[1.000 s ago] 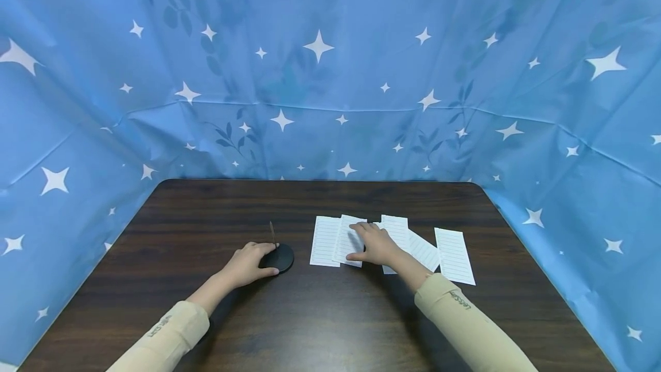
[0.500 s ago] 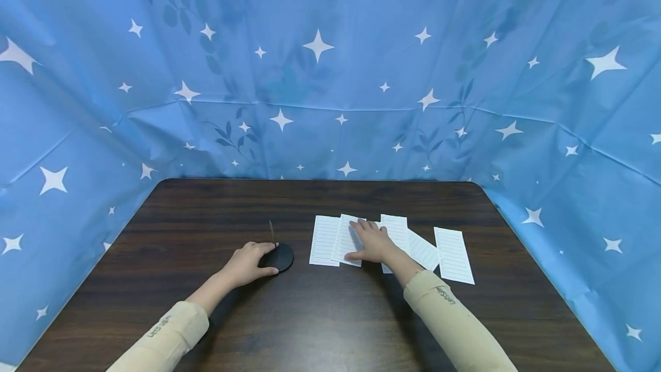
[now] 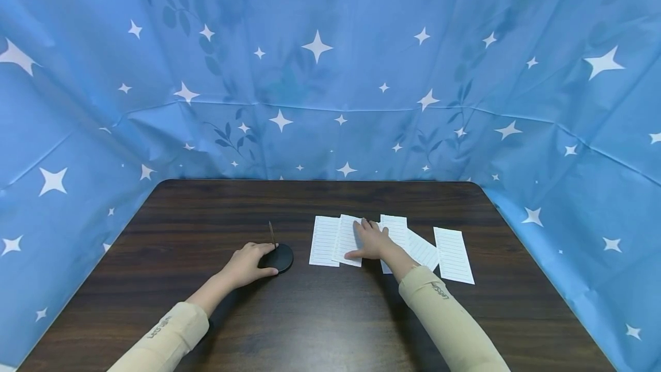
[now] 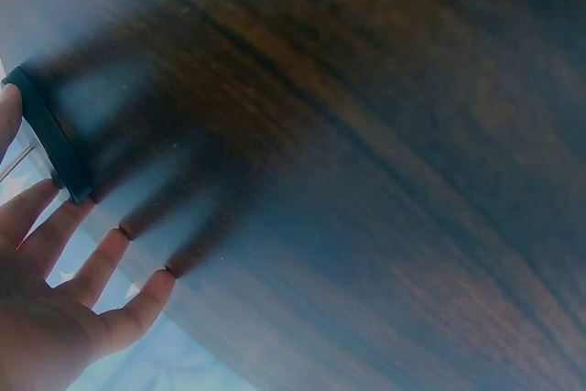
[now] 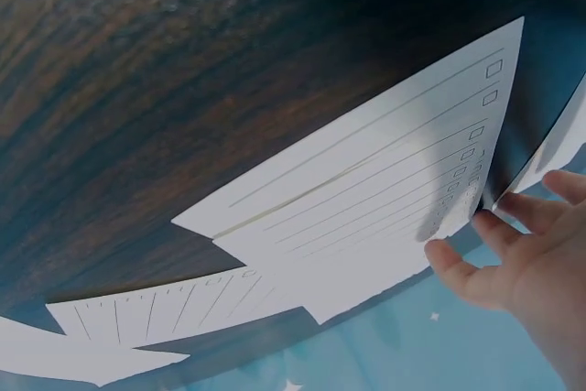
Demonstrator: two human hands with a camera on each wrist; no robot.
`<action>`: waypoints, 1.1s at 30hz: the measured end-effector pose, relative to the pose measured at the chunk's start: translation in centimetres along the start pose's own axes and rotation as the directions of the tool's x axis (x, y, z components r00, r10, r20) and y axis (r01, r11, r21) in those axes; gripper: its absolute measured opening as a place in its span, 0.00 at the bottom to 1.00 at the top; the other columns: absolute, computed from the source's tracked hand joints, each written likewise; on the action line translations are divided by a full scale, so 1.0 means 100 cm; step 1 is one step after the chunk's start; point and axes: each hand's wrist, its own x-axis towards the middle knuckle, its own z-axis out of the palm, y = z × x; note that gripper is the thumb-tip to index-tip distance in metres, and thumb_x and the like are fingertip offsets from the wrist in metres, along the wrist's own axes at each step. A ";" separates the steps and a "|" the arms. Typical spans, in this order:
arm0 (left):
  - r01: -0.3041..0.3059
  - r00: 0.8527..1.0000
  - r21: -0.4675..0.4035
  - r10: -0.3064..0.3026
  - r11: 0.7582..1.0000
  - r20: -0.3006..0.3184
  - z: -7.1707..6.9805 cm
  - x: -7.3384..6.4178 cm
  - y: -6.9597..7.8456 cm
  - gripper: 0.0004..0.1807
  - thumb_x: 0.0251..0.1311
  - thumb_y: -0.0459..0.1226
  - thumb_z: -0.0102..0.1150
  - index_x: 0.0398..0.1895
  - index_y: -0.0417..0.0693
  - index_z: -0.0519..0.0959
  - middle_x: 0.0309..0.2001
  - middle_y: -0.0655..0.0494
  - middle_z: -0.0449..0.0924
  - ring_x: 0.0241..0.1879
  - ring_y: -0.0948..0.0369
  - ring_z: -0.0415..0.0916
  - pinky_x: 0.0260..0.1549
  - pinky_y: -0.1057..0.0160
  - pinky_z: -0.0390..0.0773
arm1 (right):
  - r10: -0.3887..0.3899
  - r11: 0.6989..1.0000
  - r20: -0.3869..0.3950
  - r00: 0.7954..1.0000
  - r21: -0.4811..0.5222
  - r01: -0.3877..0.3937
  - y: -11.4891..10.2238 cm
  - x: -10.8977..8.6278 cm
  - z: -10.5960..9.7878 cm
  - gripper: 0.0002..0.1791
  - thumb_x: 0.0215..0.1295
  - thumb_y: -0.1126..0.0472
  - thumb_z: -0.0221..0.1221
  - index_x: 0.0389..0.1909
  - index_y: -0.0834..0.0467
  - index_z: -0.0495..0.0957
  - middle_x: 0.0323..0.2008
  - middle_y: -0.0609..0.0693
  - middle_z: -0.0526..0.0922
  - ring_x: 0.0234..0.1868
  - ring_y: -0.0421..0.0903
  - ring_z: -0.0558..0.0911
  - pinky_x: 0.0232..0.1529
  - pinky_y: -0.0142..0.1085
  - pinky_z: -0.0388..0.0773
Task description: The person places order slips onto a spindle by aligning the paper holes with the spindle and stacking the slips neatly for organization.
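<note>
My left hand (image 3: 245,264) grips the round black base of a receipt spike (image 3: 282,259) at the table's middle left. Its thin metal spike stands upright, leaning slightly. In the left wrist view, thumb and fingers lie on opposite sides of the base (image 4: 57,139). My right hand (image 3: 374,243) is over the lined paper slips, fingers spread and slightly bent. It reaches the right edge of one lined slip (image 3: 346,240), which overlaps another slip (image 3: 324,240). In the right wrist view, fingertips touch or nearly touch the edges of a slip (image 5: 385,162); exact contact cannot be told.
Right of the hand, two slips overlap: an upright slip (image 3: 393,228) and a slanted slip (image 3: 424,250). Another slip (image 3: 454,254) lies farther right. All lie on a dark wooden table (image 3: 310,314). A blue starry cloth (image 3: 330,85) hangs behind and beside it.
My right forearm has swung leftward, while the right hand has shifted slightly over the same slip. The left hand and the receipt spike have stayed put.
</note>
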 end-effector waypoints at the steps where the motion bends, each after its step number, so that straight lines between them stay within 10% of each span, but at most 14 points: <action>1: 0.000 1.000 0.003 0.000 1.000 0.001 0.000 0.000 0.000 0.34 0.54 0.48 0.65 0.62 0.43 0.71 0.61 0.45 0.72 0.58 0.43 0.69 0.50 0.34 0.70 | 0.002 1.000 0.006 1.000 0.004 -0.002 0.000 0.000 0.000 0.54 0.51 0.36 0.63 0.69 0.65 0.55 0.70 0.68 0.54 0.69 0.68 0.56 0.62 0.71 0.52; 16: -0.018 1.000 0.013 0.018 1.000 -0.004 0.000 0.001 0.000 0.33 0.54 0.47 0.65 0.62 0.43 0.71 0.61 0.45 0.73 0.57 0.43 0.70 0.50 0.34 0.70 | -0.001 1.000 -0.092 0.996 0.015 0.003 -0.002 -0.001 0.001 0.53 0.45 0.39 0.69 0.69 0.60 0.59 0.65 0.62 0.66 0.67 0.64 0.62 0.60 0.70 0.56; 33: -0.014 1.000 0.019 0.014 1.000 0.006 -0.001 0.000 0.000 0.34 0.55 0.48 0.64 0.63 0.43 0.70 0.62 0.45 0.72 0.58 0.43 0.69 0.50 0.34 0.70 | -0.020 0.947 -0.237 0.971 0.306 0.094 -0.010 -0.001 0.012 0.51 0.44 0.61 0.74 0.68 0.62 0.56 0.56 0.69 0.66 0.53 0.62 0.75 0.52 0.55 0.75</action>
